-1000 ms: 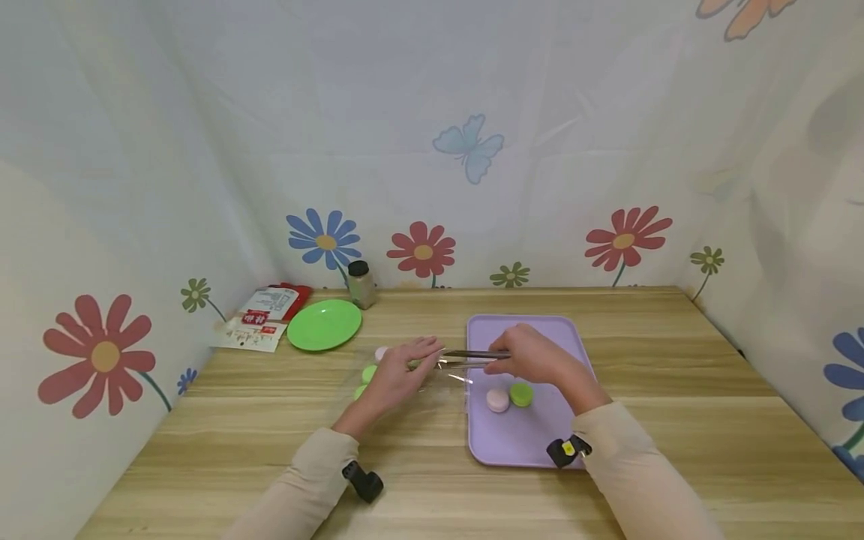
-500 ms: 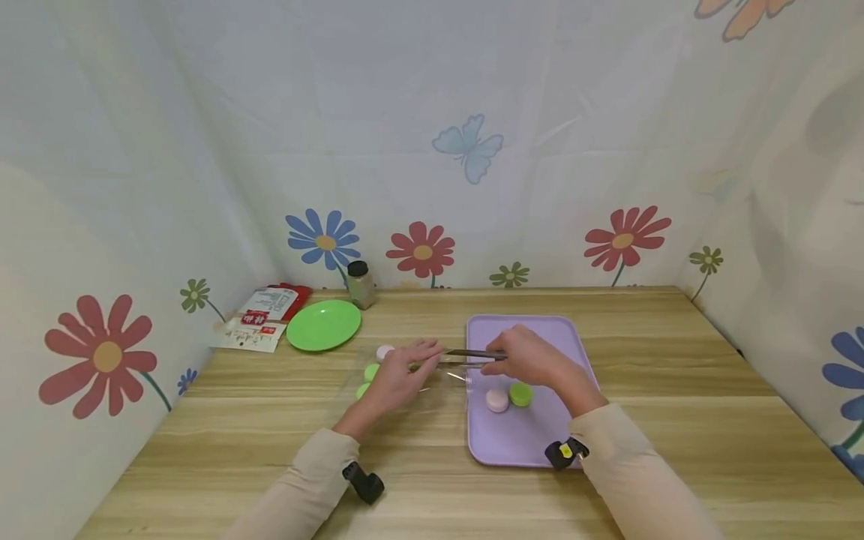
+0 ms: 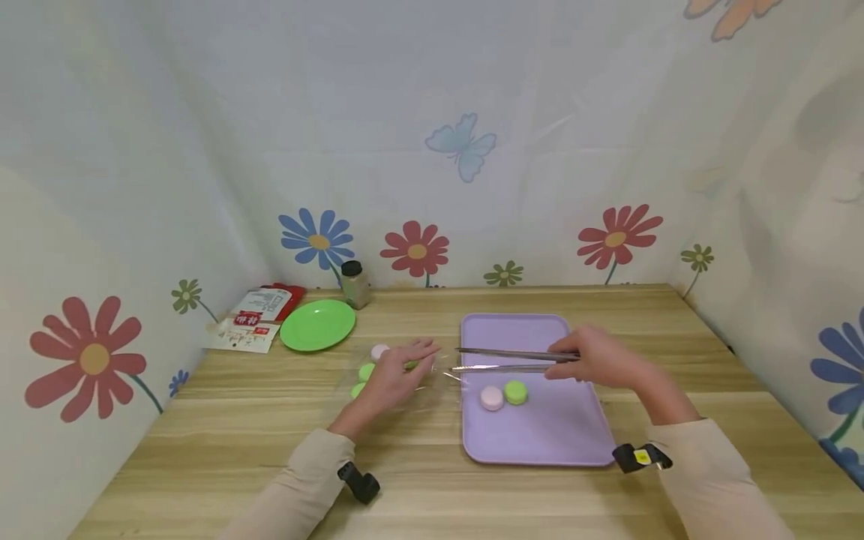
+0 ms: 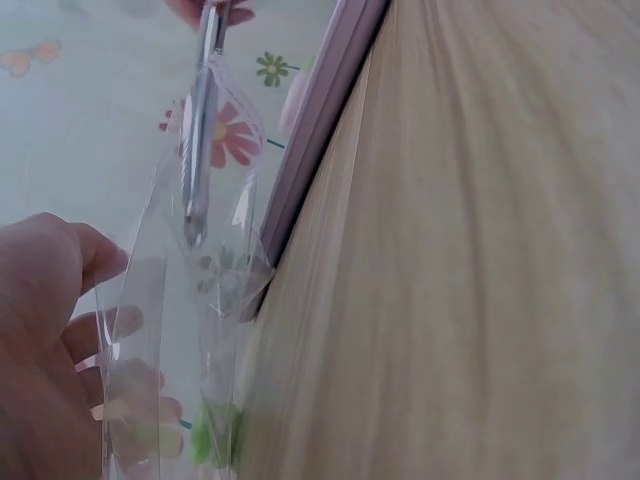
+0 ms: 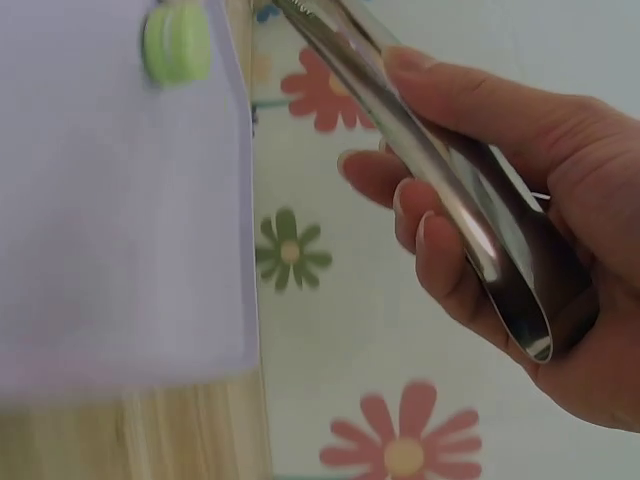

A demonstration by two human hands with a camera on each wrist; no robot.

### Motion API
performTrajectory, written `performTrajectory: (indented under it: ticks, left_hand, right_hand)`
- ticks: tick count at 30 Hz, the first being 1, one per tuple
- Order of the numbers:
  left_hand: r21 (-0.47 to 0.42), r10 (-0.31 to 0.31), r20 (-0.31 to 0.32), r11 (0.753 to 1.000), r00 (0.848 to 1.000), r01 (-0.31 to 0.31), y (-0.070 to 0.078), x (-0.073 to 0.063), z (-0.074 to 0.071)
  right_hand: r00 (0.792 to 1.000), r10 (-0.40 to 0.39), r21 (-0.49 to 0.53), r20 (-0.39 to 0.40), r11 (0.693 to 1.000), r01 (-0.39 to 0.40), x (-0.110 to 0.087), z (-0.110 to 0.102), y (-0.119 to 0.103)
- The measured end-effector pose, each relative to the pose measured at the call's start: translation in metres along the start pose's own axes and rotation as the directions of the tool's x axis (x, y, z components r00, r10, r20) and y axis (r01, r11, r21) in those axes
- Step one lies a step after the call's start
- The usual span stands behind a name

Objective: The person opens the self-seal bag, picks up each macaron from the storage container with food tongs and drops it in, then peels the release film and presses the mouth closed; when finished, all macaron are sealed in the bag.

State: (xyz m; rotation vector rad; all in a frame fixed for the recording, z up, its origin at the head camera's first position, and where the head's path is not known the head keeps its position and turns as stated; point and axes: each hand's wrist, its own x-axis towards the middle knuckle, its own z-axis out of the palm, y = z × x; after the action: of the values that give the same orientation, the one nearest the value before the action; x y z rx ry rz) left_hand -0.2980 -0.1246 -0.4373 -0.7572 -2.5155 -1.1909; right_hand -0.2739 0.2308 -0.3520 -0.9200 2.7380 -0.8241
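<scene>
My left hand holds a clear plastic bag near its mouth, its fingers partly seen through the film. Inside the bag, left of that hand, lie a pale pink macaron and several green macarons. My right hand grips metal tongs above the lilac tray. The tongs' arms stand apart, with nothing between their tips, which point at the bag's mouth. On the tray, a pink macaron and a green macaron sit side by side.
Behind and left of the bag lies a green plate. A dark-lidded jar stands behind it, and red-and-white packets lie at the table's left edge. A flower-printed curtain encloses the wooden table.
The right hand has drawn back to the right, bringing the tongs' tips away from the left hand to the bag's mouth. The left hand keeps its place on the bag.
</scene>
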Motion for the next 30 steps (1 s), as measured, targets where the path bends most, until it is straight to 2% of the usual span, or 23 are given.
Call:
performTrajectory:
  ticks: [7,11,15,22,30]
  left_hand:
    - [-0.002,-0.035,0.025,0.999,0.999,0.035,0.003,-0.001,0.000]
    - [-0.017,-0.040,0.020,0.999,0.999,0.040,0.003,-0.001,-0.001]
    - [-0.018,-0.029,0.015,0.999,0.999,0.029,0.002,-0.001,-0.001]
    - [-0.021,-0.019,0.005,1.000,1.000,0.019,0.001,-0.001,-0.001]
    - [-0.023,-0.023,0.005,0.999,1.000,0.023,0.001,-0.001,0.000]
  right_hand:
    - [1.000,0.005,0.033,-0.009,0.999,-0.004,-0.044,-0.019,0.047]
    - [1.000,0.004,0.114,0.028,0.993,-0.007,-0.059,-0.023,0.076]
    - [0.998,0.014,0.194,0.054,0.981,-0.024,-0.068,-0.023,0.095]
    - [0.996,0.064,0.232,0.061,0.970,-0.076,-0.070,-0.018,0.107]
    - [0.994,0.093,0.229,0.056,0.968,-0.103,-0.069,-0.016,0.106]
